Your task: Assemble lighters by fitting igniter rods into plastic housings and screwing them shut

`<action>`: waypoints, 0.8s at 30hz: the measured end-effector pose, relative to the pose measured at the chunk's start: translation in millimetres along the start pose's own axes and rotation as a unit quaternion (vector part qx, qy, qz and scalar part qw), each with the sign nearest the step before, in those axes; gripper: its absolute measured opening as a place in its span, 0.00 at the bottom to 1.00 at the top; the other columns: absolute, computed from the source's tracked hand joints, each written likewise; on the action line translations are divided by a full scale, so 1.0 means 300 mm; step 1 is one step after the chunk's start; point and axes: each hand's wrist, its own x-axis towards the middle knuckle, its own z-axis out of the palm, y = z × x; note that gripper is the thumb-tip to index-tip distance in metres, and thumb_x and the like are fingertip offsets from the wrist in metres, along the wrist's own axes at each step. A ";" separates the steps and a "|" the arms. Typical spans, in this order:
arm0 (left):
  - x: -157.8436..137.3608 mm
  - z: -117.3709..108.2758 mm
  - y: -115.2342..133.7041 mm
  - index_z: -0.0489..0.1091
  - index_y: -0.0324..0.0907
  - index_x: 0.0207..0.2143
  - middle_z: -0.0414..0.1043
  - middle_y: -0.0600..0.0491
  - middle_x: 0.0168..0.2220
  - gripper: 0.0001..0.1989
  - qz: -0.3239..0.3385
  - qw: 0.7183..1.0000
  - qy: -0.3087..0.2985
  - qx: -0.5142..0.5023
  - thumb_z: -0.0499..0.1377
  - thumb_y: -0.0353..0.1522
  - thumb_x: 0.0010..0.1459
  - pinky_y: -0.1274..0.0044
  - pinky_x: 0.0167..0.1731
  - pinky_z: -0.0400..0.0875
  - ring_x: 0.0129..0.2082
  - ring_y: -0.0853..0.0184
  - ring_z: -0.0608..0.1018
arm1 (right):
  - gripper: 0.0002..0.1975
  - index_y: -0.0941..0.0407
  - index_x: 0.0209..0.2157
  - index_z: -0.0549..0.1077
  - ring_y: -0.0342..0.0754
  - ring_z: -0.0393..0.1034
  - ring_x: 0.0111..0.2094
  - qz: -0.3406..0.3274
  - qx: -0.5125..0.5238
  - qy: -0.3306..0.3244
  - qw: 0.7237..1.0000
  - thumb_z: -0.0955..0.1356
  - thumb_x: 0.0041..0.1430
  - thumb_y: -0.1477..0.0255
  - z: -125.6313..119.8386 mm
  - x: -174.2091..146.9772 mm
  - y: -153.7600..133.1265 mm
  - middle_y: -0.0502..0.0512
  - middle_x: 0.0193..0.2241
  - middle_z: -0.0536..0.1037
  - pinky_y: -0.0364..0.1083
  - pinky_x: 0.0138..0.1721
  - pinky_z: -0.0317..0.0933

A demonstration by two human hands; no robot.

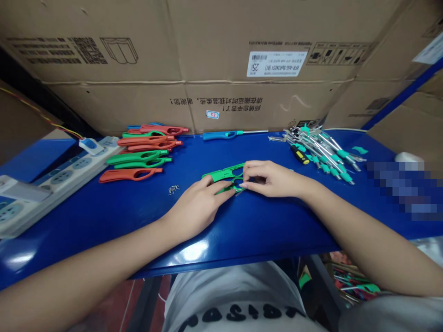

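Note:
Two green pieces of lighter casing lie at the middle of the table. The upper one, a green casing half [222,174] with a trigger loop, rests flat behind my fingers. My left hand [195,205] is closed, its thumb and fingers pressed on the lower green lighter casing [228,186], which they mostly hide. From the right, my right hand [275,180] bends in with thumb and forefinger pinched at the end of that casing. Whatever small part sits in the right pinch is hidden. A thin shiny bit shows below the fingertips.
Several red and green lighter casings [131,174] are stacked at left, near small screws [173,189] and a power strip [62,175]. A blue lighter [221,135] lies at the back. Metal-tube lighter parts [323,150] and a yellow-black screwdriver [300,155] are piled right. Cardboard [214,55] stands behind.

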 end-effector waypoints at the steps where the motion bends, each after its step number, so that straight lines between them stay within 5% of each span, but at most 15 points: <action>1: 0.000 0.002 -0.001 0.71 0.42 0.59 0.73 0.48 0.59 0.21 0.003 1.000 0.005 -0.008 0.52 0.23 0.67 0.65 0.50 0.72 0.48 0.58 0.74 | 0.11 0.57 0.34 0.73 0.45 0.66 0.33 0.005 -0.021 -0.001 1.000 0.65 0.68 0.66 0.006 0.003 -0.002 0.54 0.35 0.73 0.43 0.35 0.58; 9: -0.001 -0.010 -0.002 0.69 0.41 0.60 0.77 0.48 0.55 0.21 -0.018 0.998 0.009 -0.059 0.51 0.24 0.67 0.68 0.47 0.75 0.45 0.60 0.78 | 0.11 0.55 0.41 0.75 0.50 0.72 0.39 0.052 -0.125 -0.023 0.991 0.62 0.70 0.67 0.029 0.016 -0.026 0.56 0.40 0.79 0.45 0.35 0.57; 16: 0.001 -0.022 -0.007 0.69 0.42 0.60 0.81 0.50 0.46 0.21 -0.019 0.999 0.007 -0.046 0.52 0.24 0.67 0.71 0.43 0.75 0.40 0.62 0.77 | 0.12 0.54 0.48 0.74 0.50 0.73 0.42 0.067 -0.115 0.121 0.984 0.62 0.68 0.72 -0.018 0.002 0.033 0.58 0.46 0.78 0.48 0.43 0.64; 20: -0.004 -0.031 -0.006 0.69 0.40 0.60 0.80 0.50 0.50 0.21 -0.008 0.999 0.009 -0.044 0.51 0.23 0.67 0.71 0.42 0.76 0.39 0.62 0.76 | 0.20 0.57 0.56 0.70 0.60 0.67 0.53 0.139 -0.231 0.163 0.949 0.62 0.62 0.76 -0.081 -0.028 0.126 0.65 0.54 0.73 0.57 0.53 0.62; 24: -0.011 -0.036 -0.001 0.69 0.42 0.60 0.80 0.49 0.50 0.23 -0.014 0.999 0.004 -0.046 0.51 0.22 0.66 0.71 0.42 0.77 0.44 0.61 0.78 | 0.23 0.57 0.57 0.71 0.69 0.62 0.56 0.281 -0.324 0.163 0.889 0.64 0.61 0.71 -0.121 -0.069 0.226 0.68 0.56 0.71 0.67 0.56 0.57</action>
